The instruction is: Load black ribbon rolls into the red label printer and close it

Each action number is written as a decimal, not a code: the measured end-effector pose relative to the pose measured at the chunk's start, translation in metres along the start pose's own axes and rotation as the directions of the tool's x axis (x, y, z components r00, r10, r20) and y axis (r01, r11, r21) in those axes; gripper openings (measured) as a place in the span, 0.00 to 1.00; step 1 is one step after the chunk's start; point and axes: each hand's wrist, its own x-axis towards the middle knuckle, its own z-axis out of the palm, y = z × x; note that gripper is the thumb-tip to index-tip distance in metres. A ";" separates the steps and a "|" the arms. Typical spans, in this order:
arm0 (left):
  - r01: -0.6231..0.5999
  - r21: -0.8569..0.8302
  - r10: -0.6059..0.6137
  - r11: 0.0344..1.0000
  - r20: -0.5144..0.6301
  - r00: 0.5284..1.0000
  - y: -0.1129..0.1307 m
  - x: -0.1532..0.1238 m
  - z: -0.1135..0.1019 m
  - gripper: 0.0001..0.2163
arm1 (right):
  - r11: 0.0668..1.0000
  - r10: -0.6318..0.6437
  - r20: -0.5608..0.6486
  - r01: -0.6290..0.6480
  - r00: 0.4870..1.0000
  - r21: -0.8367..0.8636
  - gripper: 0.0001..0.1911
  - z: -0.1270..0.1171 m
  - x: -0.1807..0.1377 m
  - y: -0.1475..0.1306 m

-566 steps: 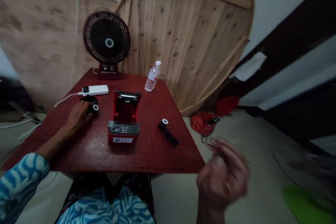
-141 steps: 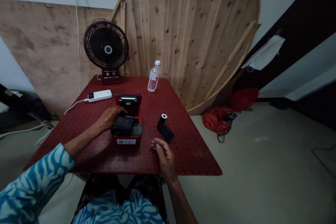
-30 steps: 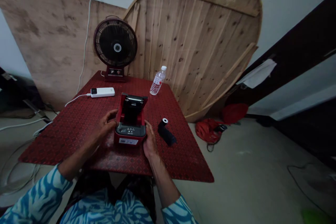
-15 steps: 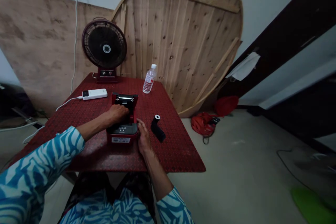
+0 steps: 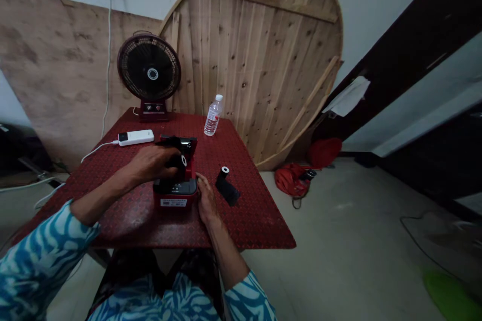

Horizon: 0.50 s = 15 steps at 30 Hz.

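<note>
While left grip (image 5: 150,163) holds what seems a roll (image 5: 181,161) (dim), printer (image 5: 175,188) bay hidden.

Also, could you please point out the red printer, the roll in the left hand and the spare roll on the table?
red printer (image 5: 174,187), head view, on its dark front panel.
held roll (image 5: 177,161), head view, on its black body.
spare roll (image 5: 227,188), head view, on its black side.

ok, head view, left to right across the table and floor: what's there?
White power bank → red printer, left hand holding a black roll over it → loose black roll → red bag on the floor. Fan and bottle overlap others, skipped.
</note>
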 end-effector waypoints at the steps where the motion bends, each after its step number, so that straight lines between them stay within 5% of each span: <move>1: -0.009 -0.047 0.007 0.999 -0.039 0.999 -0.002 -0.007 -0.009 0.17 | 1.000 -0.002 0.008 0.002 1.000 0.009 0.18 0.000 0.000 0.001; 7: 0.154 -0.206 -0.215 0.966 -0.321 0.922 -0.052 -0.045 -0.036 0.17 | 1.000 0.005 -0.006 -0.005 1.000 -0.007 0.18 -0.001 -0.001 0.002; 11: 0.311 -0.188 -0.361 0.932 -0.376 0.854 -0.103 -0.056 -0.017 0.16 | 0.999 0.009 -0.018 -0.010 1.000 -0.032 0.18 -0.002 -0.001 0.002; 15: 0.374 -0.248 -0.436 0.894 -0.285 0.854 -0.140 -0.060 0.012 0.18 | 0.999 -0.004 -0.034 0.002 0.999 -0.051 0.18 -0.003 0.001 0.004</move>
